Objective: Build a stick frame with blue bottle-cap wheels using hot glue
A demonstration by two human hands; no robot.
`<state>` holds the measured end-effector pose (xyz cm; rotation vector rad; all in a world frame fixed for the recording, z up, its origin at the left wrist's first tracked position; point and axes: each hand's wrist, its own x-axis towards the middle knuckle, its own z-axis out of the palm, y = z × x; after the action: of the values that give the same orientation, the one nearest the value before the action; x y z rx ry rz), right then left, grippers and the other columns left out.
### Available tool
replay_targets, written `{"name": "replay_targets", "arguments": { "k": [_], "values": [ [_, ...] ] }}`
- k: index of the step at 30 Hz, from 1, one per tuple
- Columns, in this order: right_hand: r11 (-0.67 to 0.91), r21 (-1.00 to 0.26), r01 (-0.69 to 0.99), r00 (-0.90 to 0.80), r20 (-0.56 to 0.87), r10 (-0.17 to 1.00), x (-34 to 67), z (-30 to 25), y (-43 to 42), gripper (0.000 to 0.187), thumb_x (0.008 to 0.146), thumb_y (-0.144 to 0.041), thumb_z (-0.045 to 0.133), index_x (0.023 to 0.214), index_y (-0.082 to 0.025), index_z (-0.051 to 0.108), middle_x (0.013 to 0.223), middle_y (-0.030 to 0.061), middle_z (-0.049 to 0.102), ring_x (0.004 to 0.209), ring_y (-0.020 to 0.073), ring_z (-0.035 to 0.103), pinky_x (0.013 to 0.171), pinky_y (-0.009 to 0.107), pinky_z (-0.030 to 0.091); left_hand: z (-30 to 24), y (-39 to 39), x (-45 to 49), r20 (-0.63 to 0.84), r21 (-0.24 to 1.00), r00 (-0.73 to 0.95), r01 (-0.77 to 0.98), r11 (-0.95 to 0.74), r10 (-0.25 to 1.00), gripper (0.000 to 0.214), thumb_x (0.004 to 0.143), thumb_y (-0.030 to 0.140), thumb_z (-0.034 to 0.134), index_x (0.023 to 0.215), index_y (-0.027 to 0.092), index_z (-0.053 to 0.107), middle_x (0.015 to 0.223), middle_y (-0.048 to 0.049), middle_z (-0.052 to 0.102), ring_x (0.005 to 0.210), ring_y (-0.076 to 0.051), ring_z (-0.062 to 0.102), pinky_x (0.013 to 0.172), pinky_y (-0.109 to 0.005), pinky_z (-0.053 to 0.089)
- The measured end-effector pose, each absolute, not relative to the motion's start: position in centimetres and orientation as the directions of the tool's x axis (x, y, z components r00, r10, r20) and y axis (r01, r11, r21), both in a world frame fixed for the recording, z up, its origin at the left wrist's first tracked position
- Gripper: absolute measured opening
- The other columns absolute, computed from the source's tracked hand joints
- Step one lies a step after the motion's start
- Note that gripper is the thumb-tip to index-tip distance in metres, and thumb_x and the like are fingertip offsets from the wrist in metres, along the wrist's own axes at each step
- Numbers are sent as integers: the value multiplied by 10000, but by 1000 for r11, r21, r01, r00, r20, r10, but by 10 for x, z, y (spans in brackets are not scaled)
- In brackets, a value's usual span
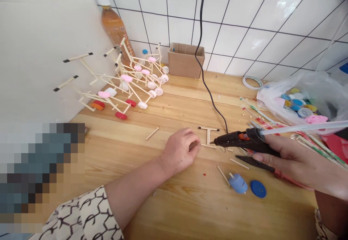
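My right hand [301, 162] is wrapped around a black hot glue gun [239, 137], a clear glue stick [304, 126] jutting from its back. The gun's nozzle points left, at the foot of a small T-shaped wooden frame [208, 137] with black-tipped ends on its crossbar. Fingers pinched, my left hand [181, 149] grips one end of a thin wooden stick [208, 146] that lies along the frame's foot. Whether the stick and frame are joined cannot be made out. Nearer me are blue bottle caps [238, 183] with a stick through them and a single blue cap [258, 189].
Several stick-built carts [127, 78] with cap wheels stand at the back left, by a drink bottle [115, 26]. A cardboard box [186, 60], a tape roll [252, 83] and a plastic bag of caps [274, 88] line the wall. A black cord [208, 84] hangs down to the glue gun.
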<state>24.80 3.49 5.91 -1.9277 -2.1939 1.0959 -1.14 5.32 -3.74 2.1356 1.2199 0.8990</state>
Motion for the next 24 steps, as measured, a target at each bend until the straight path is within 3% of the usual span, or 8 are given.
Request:
{"name": "replay_targets", "arguments": {
  "k": [9, 14, 19, 24],
  "values": [
    [6, -495, 869, -235, -401, 886, 243, 57, 33, 365, 787, -574, 469, 915, -272, 628, 615, -6, 625, 433, 163, 505, 377, 262, 418, -38, 53, -12, 274, 711, 373, 541, -448, 886, 73, 703, 86, 614, 691, 158, 618, 735, -11, 593, 714, -139, 561, 656, -246, 431],
    [27, -525, 851, -273, -396, 877, 243, 56, 33, 348, 800, -561, 472, 961, -274, 587, 844, 14, 682, 577, 178, 581, 450, 254, 471, -39, 53, -12, 279, 711, 376, 537, -453, 884, 76, 708, 83, 606, 694, 158, 616, 737, -12, 592, 713, -137, 561, 654, -243, 431],
    [29, -497, 867, -253, -389, 886, 242, 55, 33, 354, 802, -582, 448, 855, -263, 592, 612, -4, 612, 418, 155, 481, 341, 252, 398, -38, 53, -12, 283, 708, 377, 538, -457, 882, 77, 710, 89, 602, 689, 163, 613, 734, -10, 593, 709, -137, 564, 648, -243, 435],
    [25, -492, 870, -251, -399, 882, 241, 57, 34, 343, 805, -559, 451, 881, -250, 578, 709, 18, 659, 465, 165, 522, 382, 262, 428, -38, 53, -12, 280, 705, 378, 542, -457, 882, 83, 713, 93, 592, 699, 172, 614, 746, -13, 602, 726, -146, 571, 663, -255, 445]
  ]
}}
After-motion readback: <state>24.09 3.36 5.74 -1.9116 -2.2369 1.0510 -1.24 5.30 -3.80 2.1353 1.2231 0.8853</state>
